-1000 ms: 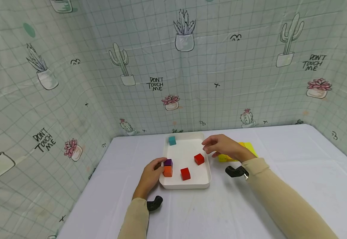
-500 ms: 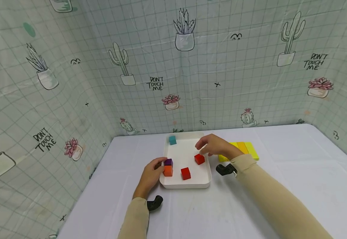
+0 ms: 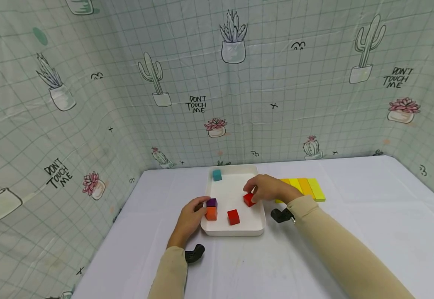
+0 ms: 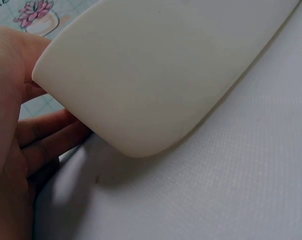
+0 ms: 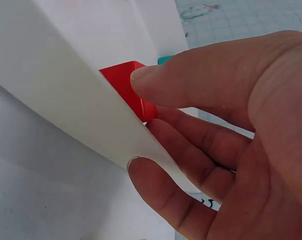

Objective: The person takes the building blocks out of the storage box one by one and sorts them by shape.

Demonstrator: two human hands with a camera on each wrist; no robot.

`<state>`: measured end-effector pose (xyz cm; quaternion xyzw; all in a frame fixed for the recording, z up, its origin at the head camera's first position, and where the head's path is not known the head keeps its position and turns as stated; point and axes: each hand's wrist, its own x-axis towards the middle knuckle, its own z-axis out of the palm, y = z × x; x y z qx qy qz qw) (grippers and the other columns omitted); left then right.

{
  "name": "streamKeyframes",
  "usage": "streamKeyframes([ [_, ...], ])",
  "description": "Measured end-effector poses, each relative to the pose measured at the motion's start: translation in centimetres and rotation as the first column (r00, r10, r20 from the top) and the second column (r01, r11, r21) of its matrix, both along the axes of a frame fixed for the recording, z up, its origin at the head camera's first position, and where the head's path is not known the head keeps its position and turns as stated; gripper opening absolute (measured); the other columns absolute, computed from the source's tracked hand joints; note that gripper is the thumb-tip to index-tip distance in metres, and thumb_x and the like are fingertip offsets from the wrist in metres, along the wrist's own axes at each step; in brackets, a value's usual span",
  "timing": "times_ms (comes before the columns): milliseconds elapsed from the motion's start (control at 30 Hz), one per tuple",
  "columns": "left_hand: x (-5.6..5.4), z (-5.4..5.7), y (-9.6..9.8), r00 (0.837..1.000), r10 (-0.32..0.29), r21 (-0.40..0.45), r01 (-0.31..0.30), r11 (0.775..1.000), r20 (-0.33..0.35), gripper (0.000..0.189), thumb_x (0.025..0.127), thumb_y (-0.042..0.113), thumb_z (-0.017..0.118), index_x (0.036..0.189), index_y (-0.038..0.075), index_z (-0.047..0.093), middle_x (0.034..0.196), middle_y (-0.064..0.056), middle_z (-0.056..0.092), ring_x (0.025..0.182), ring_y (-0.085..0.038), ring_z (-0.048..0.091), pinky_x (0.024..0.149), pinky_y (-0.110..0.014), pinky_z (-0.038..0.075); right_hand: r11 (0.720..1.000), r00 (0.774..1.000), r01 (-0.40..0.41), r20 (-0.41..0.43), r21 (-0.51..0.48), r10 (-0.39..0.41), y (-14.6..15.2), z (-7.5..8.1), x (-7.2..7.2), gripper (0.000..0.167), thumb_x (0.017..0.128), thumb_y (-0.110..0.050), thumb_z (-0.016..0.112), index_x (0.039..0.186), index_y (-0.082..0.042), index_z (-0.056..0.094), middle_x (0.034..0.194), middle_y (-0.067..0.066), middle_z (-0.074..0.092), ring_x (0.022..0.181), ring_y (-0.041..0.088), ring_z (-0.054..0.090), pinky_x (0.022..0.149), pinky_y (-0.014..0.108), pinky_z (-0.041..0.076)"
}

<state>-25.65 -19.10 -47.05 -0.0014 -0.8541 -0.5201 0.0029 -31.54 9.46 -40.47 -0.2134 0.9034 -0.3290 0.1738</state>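
A shallow white tray (image 3: pixel 229 187) lies on the table with several small cubes in it. My left hand (image 3: pixel 189 218) holds its left wall, fingers at the rim beside an orange cube (image 3: pixel 211 214) and a purple cube (image 3: pixel 212 202). In the left wrist view the hand is around the edge of the tray (image 4: pixel 141 85). Over the right wall, my right hand (image 3: pixel 270 188) pinches a red cube (image 3: pixel 247 200). The right wrist view has the thumb on one face of that red cube (image 5: pixel 122 82), the fingers partly hidden behind it. Another red cube (image 3: pixel 233 217) sits nearer the front.
At the tray's far left corner sits a teal cube (image 3: pixel 217 175). Yellow and orange strip-like blocks (image 3: pixel 310 189) lie side by side right of the tray, partly behind my right forearm. A patterned cloth (image 3: pixel 187 133) hangs behind the white table (image 3: pixel 127 257).
My right hand has moved left and down from beyond the tray's right rim to the red cube, and now pinches it. The left hand has stayed at the tray's left wall.
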Motion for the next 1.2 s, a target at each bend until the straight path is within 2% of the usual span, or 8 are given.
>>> streamKeyframes([
  [167, 0.0, 0.0, 0.0, 1.0, -0.001, -0.005, 0.001, 1.0, 0.0, 0.036, 0.096, 0.018, 0.056, 0.13, 0.022, 0.067, 0.142, -0.007, 0.056, 0.132, -0.031, 0.05, 0.111, -0.055, 0.036, 0.998, 1.0, -0.003, -0.022, 0.057, 0.004, -0.4, 0.2, 0.1, 0.037, 0.084, -0.002, 0.072, 0.12, -0.006, 0.069, 0.104, 0.003, 0.067, 0.096, 0.021, 0.061, 0.085, 0.036, 0.055],
  [367, 0.1, 0.2, 0.1, 1.0, 0.009, -0.006, -0.009, 1.0, 0.011, 0.037, 0.096, 0.02, 0.056, 0.13, 0.024, 0.066, 0.144, -0.006, 0.054, 0.134, -0.03, 0.048, 0.111, -0.053, 0.038, 0.986, 0.998, 0.005, -0.061, 0.165, 0.005, -1.1, 0.3, 0.2, 0.032, 0.084, -0.003, 0.072, 0.116, -0.007, 0.072, 0.098, 0.003, 0.066, 0.089, 0.021, 0.058, 0.079, 0.034, 0.055],
  [667, 0.2, 0.3, 0.1, 1.0, 0.008, -0.017, -0.008, 1.0, 0.016, 0.037, 0.096, 0.02, 0.056, 0.131, 0.023, 0.066, 0.145, -0.007, 0.054, 0.134, -0.031, 0.048, 0.111, -0.054, 0.037, 0.984, 0.996, 0.006, -0.085, 0.181, 0.009, -1.2, -0.1, 0.2, 0.024, 0.088, -0.008, 0.071, 0.112, -0.006, 0.073, 0.094, 0.0, 0.067, 0.087, 0.021, 0.058, 0.08, 0.033, 0.055],
  [800, 0.2, 0.4, 0.2, 1.0, 0.008, -0.018, -0.008, 1.0, 0.02, 0.037, 0.096, 0.021, 0.055, 0.131, 0.023, 0.066, 0.145, -0.007, 0.054, 0.135, -0.031, 0.048, 0.111, -0.055, 0.037, 0.989, 0.996, 0.012, -0.086, 0.148, 0.0, -1.0, -0.2, 0.1, 0.022, 0.089, -0.01, 0.071, 0.11, -0.006, 0.074, 0.093, 0.0, 0.067, 0.087, 0.021, 0.058, 0.08, 0.034, 0.055],
  [967, 0.1, 0.4, 0.2, 1.0, 0.014, -0.024, -0.013, 1.0, 0.025, 0.037, 0.096, 0.021, 0.056, 0.131, 0.023, 0.066, 0.145, -0.007, 0.054, 0.135, -0.031, 0.047, 0.111, -0.055, 0.037, 0.998, 0.996, 0.046, -0.08, 0.042, -0.042, -0.7, -0.3, 0.2, 0.023, 0.088, -0.013, 0.072, 0.11, -0.006, 0.074, 0.095, 0.0, 0.069, 0.088, 0.021, 0.059, 0.082, 0.036, 0.054],
  [1200, 0.2, 0.4, 0.2, 1.0, 0.008, -0.007, -0.008, 1.0, 0.023, 0.037, 0.096, 0.02, 0.055, 0.131, 0.024, 0.066, 0.145, -0.007, 0.054, 0.136, -0.031, 0.047, 0.111, -0.055, 0.037, 0.988, 0.988, 0.112, -0.097, -0.102, -0.122, -0.2, -0.4, 0.8, 0.031, 0.089, -0.02, 0.073, 0.117, -0.005, 0.072, 0.105, 0.004, 0.068, 0.094, 0.023, 0.059, 0.085, 0.039, 0.055],
])
